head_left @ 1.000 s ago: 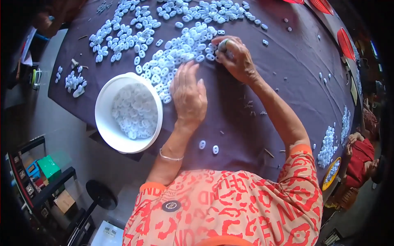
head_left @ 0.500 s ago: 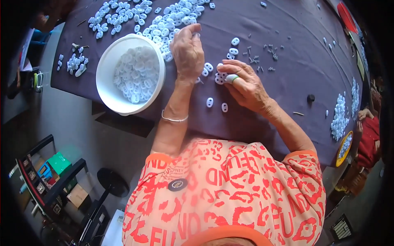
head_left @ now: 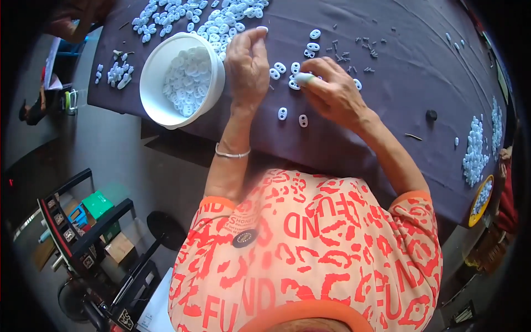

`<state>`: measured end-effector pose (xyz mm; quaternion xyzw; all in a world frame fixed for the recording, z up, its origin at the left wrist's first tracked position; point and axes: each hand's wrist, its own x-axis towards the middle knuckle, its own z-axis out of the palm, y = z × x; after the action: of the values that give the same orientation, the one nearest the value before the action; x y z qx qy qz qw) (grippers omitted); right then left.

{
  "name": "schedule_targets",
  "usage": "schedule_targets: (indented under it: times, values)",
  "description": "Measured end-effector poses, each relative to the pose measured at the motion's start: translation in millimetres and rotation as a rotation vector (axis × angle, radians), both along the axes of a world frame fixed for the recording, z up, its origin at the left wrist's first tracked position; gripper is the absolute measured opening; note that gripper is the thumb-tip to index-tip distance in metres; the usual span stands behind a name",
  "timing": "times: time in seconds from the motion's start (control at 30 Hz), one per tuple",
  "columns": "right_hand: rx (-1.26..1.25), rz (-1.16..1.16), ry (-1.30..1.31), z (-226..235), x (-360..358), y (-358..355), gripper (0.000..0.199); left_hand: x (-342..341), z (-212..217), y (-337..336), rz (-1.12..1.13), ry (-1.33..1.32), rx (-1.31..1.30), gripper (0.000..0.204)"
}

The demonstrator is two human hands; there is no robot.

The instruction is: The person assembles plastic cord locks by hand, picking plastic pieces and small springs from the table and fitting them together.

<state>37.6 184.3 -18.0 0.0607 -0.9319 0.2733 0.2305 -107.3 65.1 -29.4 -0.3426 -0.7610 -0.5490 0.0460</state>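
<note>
My left hand is raised beside the white bucket, its thumb and fingers pinched on a small white oval plastic piece that shows at the fingertips. My right hand bends over a small cluster of two-holed white oval pieces, with a white wrapping on one digit. Its fingertips are together, and what lies between them is hidden. Two white pieces lie left of the cluster, and others lie beyond it. Nearer me are two separate two-holed pieces.
The white bucket, partly filled with white pieces, stands at the table's left edge. Heaped white pieces spread behind it. Small grey pins lie scattered beyond my right hand. A black cap and a yellow-rimmed tray are at right.
The whole view has shifted. My left hand has drawn back slightly from the heap, with a white piece now visible at its fingertips. My right hand has moved slightly right over the cluster.
</note>
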Motion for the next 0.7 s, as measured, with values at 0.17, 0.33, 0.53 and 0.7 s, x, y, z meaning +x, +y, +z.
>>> schedule_targets:
  times: [0.17,0.33,0.53,0.7]
  values:
    - [-0.121,0.021,0.015,-16,-42,17,0.020,27,5,-31,0.049,0.121,-0.282,0.017]
    - [-0.009,-0.197,0.110,2,-41,43,0.019,31,8,-47,-0.020,-0.017,-0.352,0.028]
    - [0.214,-0.298,-0.138,-9,-38,56,0.013,33,4,-29,-0.081,-0.022,-0.304,0.026]
    - [0.160,-0.299,-0.083,-11,-68,49,0.017,48,5,-10,-0.175,-0.179,-0.142,0.022]
